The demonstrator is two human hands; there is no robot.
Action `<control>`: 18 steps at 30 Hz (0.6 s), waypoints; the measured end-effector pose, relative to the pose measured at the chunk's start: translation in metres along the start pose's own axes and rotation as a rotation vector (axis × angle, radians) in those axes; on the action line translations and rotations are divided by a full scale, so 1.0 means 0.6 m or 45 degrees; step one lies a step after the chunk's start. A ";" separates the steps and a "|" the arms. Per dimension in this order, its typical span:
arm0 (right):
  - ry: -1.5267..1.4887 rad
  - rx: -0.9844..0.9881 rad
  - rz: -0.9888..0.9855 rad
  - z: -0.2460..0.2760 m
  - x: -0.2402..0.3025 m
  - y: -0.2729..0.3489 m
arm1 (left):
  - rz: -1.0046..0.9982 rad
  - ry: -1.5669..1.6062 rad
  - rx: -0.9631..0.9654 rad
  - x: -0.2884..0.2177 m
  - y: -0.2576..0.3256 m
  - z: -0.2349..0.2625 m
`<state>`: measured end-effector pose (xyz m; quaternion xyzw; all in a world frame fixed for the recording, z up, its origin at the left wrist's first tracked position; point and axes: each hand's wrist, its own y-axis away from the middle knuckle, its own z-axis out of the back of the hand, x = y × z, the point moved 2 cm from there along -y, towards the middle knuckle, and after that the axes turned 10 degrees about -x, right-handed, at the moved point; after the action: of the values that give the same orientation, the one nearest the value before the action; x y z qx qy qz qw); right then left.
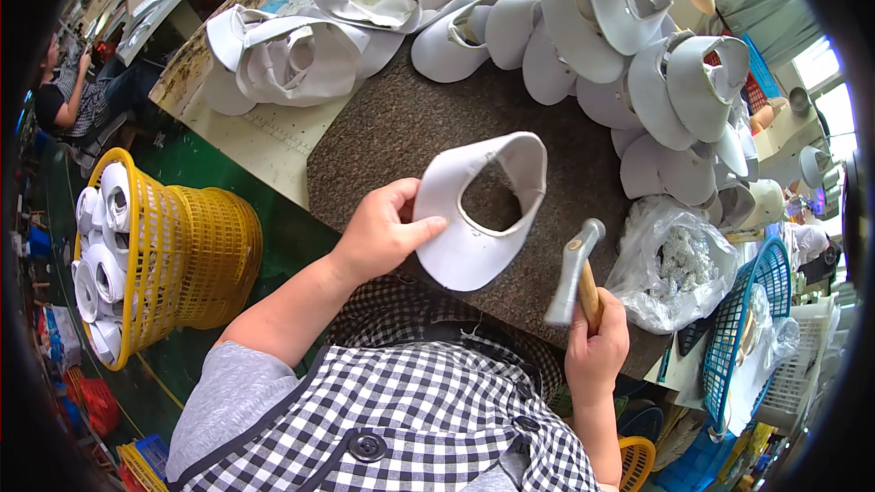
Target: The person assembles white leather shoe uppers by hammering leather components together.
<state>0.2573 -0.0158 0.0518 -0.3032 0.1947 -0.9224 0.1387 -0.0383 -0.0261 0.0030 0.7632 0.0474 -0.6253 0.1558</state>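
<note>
Head view: white upper [474, 210] at centre on brown mat [401, 128], held upright. Left hand [383, 235] at 9 o'clock of upper, fingers closed, pinching its edge. Right hand [597, 346] at 5 o'clock, fist closed round hammer [574, 269], head raised just beside upper. Pile of uppers [620, 46] at 12–2 o'clock, judged already handled or waiting; cannot tell which. Yellow basket [173, 255] of rolls at 9 o'clock.
</note>
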 end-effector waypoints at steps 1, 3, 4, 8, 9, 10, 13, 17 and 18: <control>0.007 -0.011 -0.003 0.000 -0.012 0.005 | 0.029 0.055 0.001 -0.008 0.002 0.003; 0.183 -0.018 0.035 0.003 -0.030 0.017 | -0.037 0.155 0.056 -0.023 0.006 -0.007; 0.202 0.068 -0.074 0.005 -0.031 0.021 | -0.041 0.151 0.064 -0.031 0.008 -0.013; 0.091 -0.016 0.192 0.005 -0.001 0.002 | -0.064 0.243 0.199 -0.055 0.014 -0.047; -0.018 0.020 0.270 0.001 0.012 -0.011 | -0.055 0.280 0.220 -0.058 0.017 -0.054; -0.228 0.013 0.287 -0.007 0.030 -0.025 | -0.056 0.265 0.245 -0.056 0.016 -0.062; -0.130 0.257 0.563 -0.046 0.080 -0.034 | -0.025 0.381 0.165 -0.043 0.013 -0.078; -0.800 0.412 1.056 -0.044 0.068 0.012 | 0.021 0.431 0.016 -0.037 0.017 -0.083; -0.780 0.215 0.879 -0.043 0.057 0.002 | -0.001 0.407 0.059 -0.035 0.015 -0.084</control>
<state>0.2151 -0.0229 0.0495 -0.4667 0.1587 -0.7029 0.5127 0.0071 -0.0172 0.0338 0.8563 0.0576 -0.4969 0.1285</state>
